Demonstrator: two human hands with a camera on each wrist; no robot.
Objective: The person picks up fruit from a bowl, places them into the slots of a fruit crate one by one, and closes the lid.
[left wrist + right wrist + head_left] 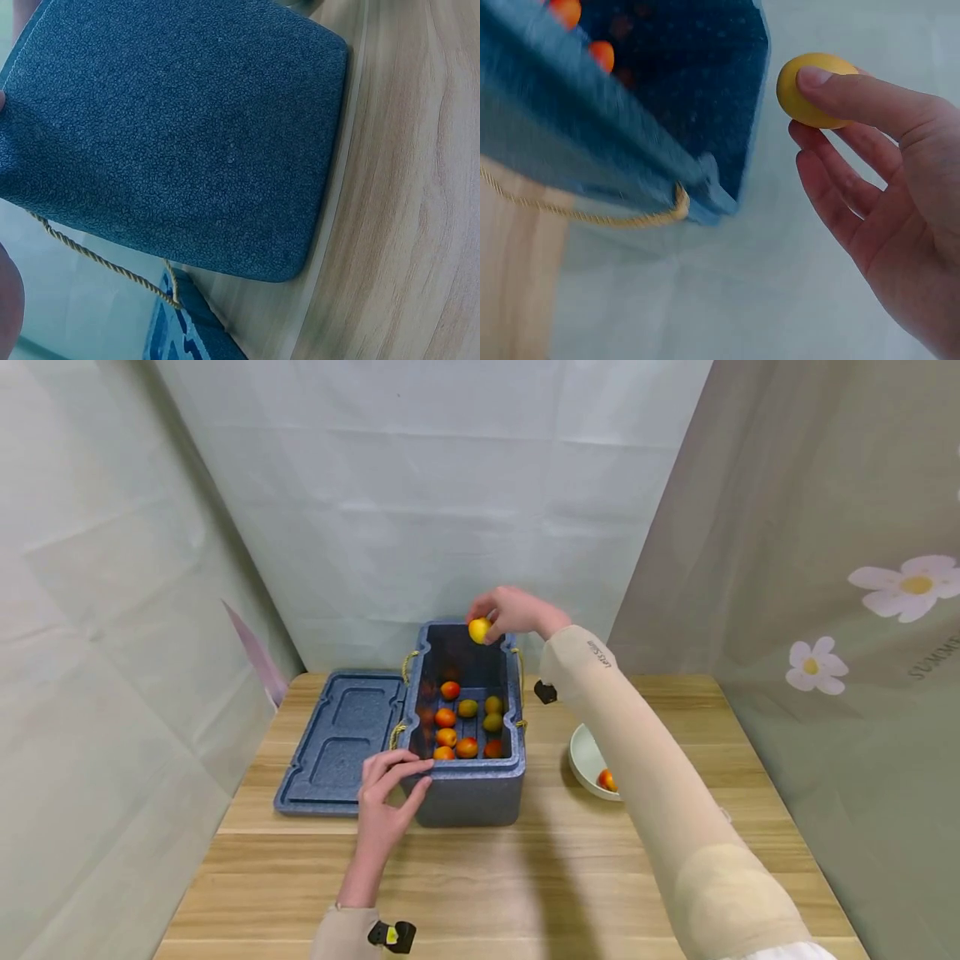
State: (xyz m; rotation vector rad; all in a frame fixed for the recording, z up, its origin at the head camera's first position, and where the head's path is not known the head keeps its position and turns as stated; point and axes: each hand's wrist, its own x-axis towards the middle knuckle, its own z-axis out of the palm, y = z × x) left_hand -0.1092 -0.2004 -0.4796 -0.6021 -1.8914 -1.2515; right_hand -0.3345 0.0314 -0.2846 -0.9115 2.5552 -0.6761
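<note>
Between the thumb and fingers of my right hand (513, 610) is a small round yellow fruit (814, 90), held above the far end of a deep blue-grey speckled box (468, 797). Inside the box, several red-orange fruits (445, 717) and a few greenish ones (492, 722) lie on the floor, mostly toward the near end. My left hand (386, 789) rests on the box's near left corner, fingers spread over the rim. In the left wrist view, the box's outer wall (187, 142) fills most of the picture, with only bits of the hand showing at the edge.
Left of the box lies its flat blue-grey lid (341, 747). A white bowl (581, 760) with red-orange fruit in it stands to the right, partly covered by my right sleeve. Yellow rope handles (630, 220) hang on the box sides. Pale curtains enclose the wooden table (465, 885).
</note>
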